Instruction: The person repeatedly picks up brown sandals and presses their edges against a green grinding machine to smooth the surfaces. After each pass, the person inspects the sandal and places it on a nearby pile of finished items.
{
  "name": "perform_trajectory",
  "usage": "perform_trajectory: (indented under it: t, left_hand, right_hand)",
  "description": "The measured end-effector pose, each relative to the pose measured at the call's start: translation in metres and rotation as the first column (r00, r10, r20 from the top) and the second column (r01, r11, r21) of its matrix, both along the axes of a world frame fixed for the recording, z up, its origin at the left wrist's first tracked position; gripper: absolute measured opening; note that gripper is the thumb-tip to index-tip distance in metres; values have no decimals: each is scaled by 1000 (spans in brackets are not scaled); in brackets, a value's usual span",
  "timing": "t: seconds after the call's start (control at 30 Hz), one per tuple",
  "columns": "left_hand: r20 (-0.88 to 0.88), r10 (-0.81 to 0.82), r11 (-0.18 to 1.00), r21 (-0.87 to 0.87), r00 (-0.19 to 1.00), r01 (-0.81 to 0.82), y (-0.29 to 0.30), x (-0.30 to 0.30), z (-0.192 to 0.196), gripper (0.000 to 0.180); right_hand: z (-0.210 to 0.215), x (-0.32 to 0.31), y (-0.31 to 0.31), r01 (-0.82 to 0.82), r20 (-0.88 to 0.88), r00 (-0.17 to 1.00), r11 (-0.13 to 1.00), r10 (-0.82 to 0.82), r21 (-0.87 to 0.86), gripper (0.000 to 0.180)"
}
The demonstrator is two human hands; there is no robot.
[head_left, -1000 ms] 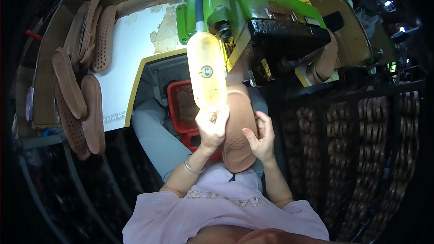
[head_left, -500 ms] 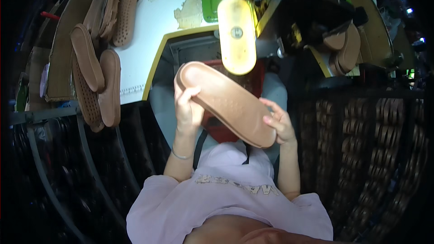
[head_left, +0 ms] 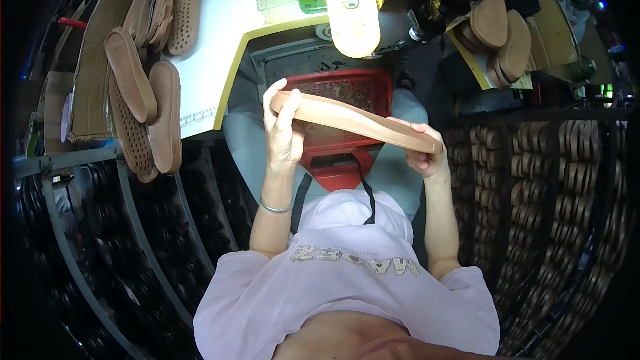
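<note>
Looks like an edge check to me: left hand [head_left: 283, 132] grips the sole [head_left: 357, 121] at its left end, right hand [head_left: 427, 155] its right, over the red basket [head_left: 388, 93]. Turning it would need both grips loose.

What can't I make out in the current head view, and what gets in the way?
All in the head view:
Held sole: its far face, turned away from the camera.
Red basket: part of its inside, hidden behind the sole.
Lamp: its upper end, cut off by the top edge.
Racked soles: too small and dim to count.
</note>
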State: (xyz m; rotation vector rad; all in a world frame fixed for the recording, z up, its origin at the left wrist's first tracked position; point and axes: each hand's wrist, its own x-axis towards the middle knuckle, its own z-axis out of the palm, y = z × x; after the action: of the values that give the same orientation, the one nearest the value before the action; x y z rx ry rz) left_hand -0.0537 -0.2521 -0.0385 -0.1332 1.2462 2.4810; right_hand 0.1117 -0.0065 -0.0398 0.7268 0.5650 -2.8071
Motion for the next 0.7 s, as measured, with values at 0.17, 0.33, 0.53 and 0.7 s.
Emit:
perform_trajectory:
  t: [0.17, 0.33, 0.53, 0.7]
  left_hand:
    - [-18, 40, 999, -28, 999, -41, -5, 3, 2, 47]
    - [-64, 91, 993, -63, 994, -95, -8, 4, 5, 47]
    - [-154, 157, 985, -48, 975, -167, -8, 8, 11, 45]
    - [-223, 188, 975, -74, 957, -209, -8, 10, 10, 38]
  right_hand:
    - [3, -5, -2, 54, -4, 999, 996, -54, -65, 52]
    - [9, -5, 1, 113, -24, 993, 987, -116, -117, 56]
    - [16, -8, 2, 160, -13, 987, 987, -160, -22, 54]
    - [20, -11, -2, 200, -24, 980, 972, -198, 121, 50]
